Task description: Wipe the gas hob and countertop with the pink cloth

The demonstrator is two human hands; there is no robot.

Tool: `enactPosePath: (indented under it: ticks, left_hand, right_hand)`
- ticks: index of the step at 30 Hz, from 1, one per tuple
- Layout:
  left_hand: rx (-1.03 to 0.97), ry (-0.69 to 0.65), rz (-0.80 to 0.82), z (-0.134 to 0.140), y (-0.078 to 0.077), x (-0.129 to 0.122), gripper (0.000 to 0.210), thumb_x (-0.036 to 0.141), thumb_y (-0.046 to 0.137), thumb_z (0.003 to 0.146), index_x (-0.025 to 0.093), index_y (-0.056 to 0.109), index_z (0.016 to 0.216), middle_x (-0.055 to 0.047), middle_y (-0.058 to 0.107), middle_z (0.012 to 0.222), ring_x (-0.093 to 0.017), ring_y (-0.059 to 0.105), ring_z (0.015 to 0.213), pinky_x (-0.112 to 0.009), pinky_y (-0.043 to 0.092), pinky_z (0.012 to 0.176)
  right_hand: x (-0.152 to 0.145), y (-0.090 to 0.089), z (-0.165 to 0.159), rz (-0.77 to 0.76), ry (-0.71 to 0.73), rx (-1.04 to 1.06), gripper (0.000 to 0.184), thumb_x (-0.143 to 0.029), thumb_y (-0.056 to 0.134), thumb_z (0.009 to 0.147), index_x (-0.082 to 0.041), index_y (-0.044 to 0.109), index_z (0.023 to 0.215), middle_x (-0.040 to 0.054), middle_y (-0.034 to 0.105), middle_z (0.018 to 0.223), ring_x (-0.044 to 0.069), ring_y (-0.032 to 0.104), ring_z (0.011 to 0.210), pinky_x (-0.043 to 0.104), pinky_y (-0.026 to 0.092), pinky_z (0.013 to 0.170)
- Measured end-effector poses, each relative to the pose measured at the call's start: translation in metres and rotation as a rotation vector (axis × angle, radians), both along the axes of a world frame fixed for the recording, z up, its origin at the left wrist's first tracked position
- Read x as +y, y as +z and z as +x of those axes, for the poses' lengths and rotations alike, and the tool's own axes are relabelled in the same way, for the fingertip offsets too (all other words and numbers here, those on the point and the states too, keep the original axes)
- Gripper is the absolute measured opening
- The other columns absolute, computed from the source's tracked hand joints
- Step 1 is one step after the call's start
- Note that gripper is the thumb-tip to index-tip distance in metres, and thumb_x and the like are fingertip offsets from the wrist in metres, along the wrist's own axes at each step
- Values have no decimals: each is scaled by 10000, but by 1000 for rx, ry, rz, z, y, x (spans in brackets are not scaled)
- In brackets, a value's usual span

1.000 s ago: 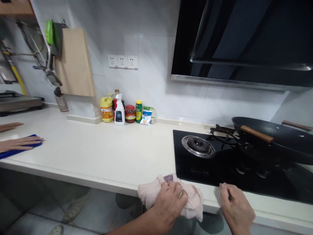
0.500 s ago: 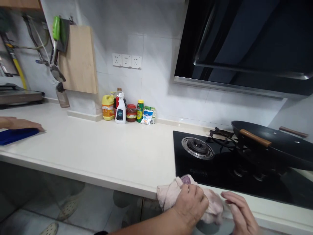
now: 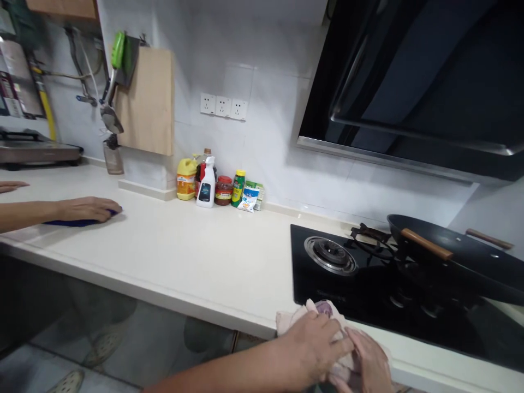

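A crumpled pale pink cloth [image 3: 292, 321] with a purple patch lies at the counter's front edge, by the near left corner of the stove. My left hand [image 3: 313, 346] grips it from above, fingers curled over the fabric. From the right, my right hand [image 3: 370, 357] holds the same cloth, its fingers close to those of my left hand. Part of the cloth is hidden under both hands.
Another person's hand [image 3: 88, 210] presses a dark blue cloth [image 3: 73, 222] on the white counter [image 3: 176, 256]. A black gas stove [image 3: 323, 284] carries a wok [image 3: 462, 245] under the range hood [image 3: 409, 82]. Bottles and a jar [image 3: 224, 191] stand along the wall.
My right hand has come in from beside the cloth and taken hold of it. The other person's hand has slid the blue cloth to the right, and their second hand has come into view.
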State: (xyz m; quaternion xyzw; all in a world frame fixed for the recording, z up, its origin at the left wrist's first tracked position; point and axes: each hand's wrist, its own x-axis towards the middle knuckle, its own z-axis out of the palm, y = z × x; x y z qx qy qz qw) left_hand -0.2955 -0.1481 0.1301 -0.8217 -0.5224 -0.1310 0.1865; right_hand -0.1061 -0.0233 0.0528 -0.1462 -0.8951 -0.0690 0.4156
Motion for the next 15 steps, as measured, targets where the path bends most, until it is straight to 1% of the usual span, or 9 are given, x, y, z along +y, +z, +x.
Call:
enactPosePath:
  ticks: [2, 4, 5, 7, 9, 10, 12, 13, 15]
  left_hand:
    - [-117, -59, -83, -19, 13, -18, 627, 361, 632, 906, 169, 401, 1456, -143, 528, 1406, -277, 512, 1215, -396, 400, 994]
    - [-317, -97, -199, -38, 27, -27, 643, 365, 672, 885, 191, 422, 1452, -121, 542, 1427, -260, 503, 1277, -363, 382, 1060]
    - [-421, -105, -270, -47, 35, -29, 631, 365, 696, 866, 204, 461, 1428, -105, 576, 1398, -248, 535, 1257, -342, 399, 1054]
    - [-598, -91, -419, -65, 52, -23, 547, 341, 711, 844, 225, 553, 1354, -73, 654, 1299, -221, 625, 1145, -298, 464, 972]
    - [-713, -26, -489, -85, 70, -10, 454, 313, 683, 850, 216, 617, 1289, -59, 711, 1190, -201, 677, 1033, -270, 503, 881]
    - [-742, 44, -463, -96, 77, -1, 432, 320, 676, 851, 201, 638, 1264, -62, 728, 1145, -200, 687, 995, -268, 510, 856]
    - [-747, 182, -366, -121, 88, 17, 407, 321, 677, 842, 186, 667, 1227, -65, 734, 1134, -202, 685, 989, -268, 507, 861]
    - [-742, 249, -319, -133, 91, 25, 386, 318, 663, 848, 182, 676, 1210, -64, 737, 1125, -199, 685, 980, -268, 507, 861]
    - [-736, 336, -264, -155, 90, 37, 358, 308, 603, 881, 164, 676, 1201, -72, 741, 1097, -196, 690, 935, -277, 514, 842]
  right_hand:
    - [-3, 1, -6, 24, -76, -45, 872, -598, 694, 769, -273, 327, 1489, 148, 612, 1239, 389, 595, 1079, 536, 457, 886]
    - [-10, 4, -15, 27, -148, -78, 841, -618, 696, 758, -313, 369, 1471, 143, 614, 1216, 390, 595, 1047, 534, 443, 853]
    - [-13, 6, -21, 28, -173, -91, 824, -630, 696, 753, -325, 393, 1456, 143, 613, 1205, 390, 592, 1033, 533, 436, 841]
    - [-20, 10, -33, 44, -191, -105, 803, -655, 706, 734, -324, 444, 1417, 150, 608, 1191, 391, 583, 1015, 530, 424, 823]
    - [-25, 14, -44, 62, -188, -108, 772, -682, 719, 710, -314, 503, 1354, 152, 607, 1185, 388, 572, 1005, 529, 415, 821]
    - [-26, 17, -49, 70, -180, -106, 749, -696, 724, 699, -312, 533, 1313, 149, 610, 1171, 383, 568, 993, 525, 414, 817]
    - [-25, 23, -56, 69, -153, -125, 691, -703, 729, 694, -309, 574, 1240, 134, 617, 1129, 359, 565, 955, 498, 421, 790]
    - [-25, 27, -58, 56, -133, -147, 665, -693, 730, 702, -306, 583, 1221, 124, 617, 1107, 343, 565, 933, 480, 427, 772]
    - [-23, 36, -58, -1, -78, -208, 587, -647, 723, 744, -294, 592, 1195, 102, 613, 1065, 309, 565, 898, 438, 443, 736]
